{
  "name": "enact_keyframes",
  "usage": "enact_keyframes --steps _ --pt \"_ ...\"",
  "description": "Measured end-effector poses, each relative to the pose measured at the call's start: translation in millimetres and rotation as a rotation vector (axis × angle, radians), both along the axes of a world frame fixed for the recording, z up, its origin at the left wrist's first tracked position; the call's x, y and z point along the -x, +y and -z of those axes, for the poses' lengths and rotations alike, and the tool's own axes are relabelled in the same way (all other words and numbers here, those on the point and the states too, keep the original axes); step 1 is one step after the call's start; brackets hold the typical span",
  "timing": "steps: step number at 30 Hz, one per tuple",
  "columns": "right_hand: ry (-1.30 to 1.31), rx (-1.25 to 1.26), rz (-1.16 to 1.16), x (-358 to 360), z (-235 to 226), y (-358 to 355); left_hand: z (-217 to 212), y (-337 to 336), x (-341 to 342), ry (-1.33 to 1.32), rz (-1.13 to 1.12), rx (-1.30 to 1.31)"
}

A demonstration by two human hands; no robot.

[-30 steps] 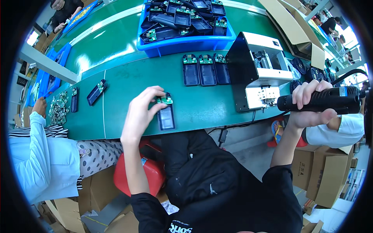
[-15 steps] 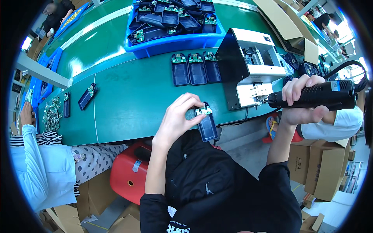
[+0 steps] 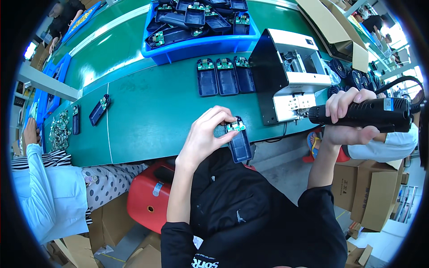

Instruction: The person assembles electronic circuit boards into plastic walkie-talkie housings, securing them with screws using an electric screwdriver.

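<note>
Pinched at its upper end by my left hand [image 3: 203, 134] is a dark blue plastic housing [image 3: 241, 148] with a small green circuit board at the top. It is held tilted at the front edge of the bench. My right hand [image 3: 346, 114] is wrapped round a black electric screwdriver [image 3: 380, 111], held nearly level. The screwdriver's tip points left and meets the front of a black and white screw feeder [image 3: 304, 80]; whether a screw sits on the bit is too small to tell. Three similar housings [image 3: 226, 80] lie in a row left of the feeder.
A blue bin [image 3: 196, 49] heaped with housings stands behind the row. Further left lie a lone housing [image 3: 99, 110] and a pile of circuit boards [image 3: 59, 129], near a seated co-worker's sleeve [image 3: 38, 174]. An open cardboard box [image 3: 328, 27] and black coils [image 3: 355, 79] are at the right.
Both hands keep their hold and barely move. The bench, bin and feeder sit slightly differently in the view, and the screwdriver's tip stays at the feeder.
</note>
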State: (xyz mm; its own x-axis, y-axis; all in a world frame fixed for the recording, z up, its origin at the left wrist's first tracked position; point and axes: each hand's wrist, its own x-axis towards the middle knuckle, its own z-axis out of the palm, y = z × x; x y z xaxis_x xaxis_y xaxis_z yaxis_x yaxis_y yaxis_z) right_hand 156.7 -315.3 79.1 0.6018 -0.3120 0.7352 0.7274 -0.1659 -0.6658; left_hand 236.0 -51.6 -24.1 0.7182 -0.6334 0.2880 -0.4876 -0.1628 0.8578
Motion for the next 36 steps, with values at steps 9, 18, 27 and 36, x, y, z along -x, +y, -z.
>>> enact_keyframes --steps 9,18,27,36 --pt "0.032 -0.017 0.094 0 0 3 1 -1 -1 0.007 0.007 -0.003" --pt "0.063 -0.063 -0.002 13 6 1 0 3 1 0.016 0.001 0.016" --pt "-0.054 -0.126 -0.285 13 1 37 5 3 -2 0.011 0.027 0.03" --pt "0.013 0.003 -0.444 -31 24 95 7 3 -2 0.033 0.03 0.062"
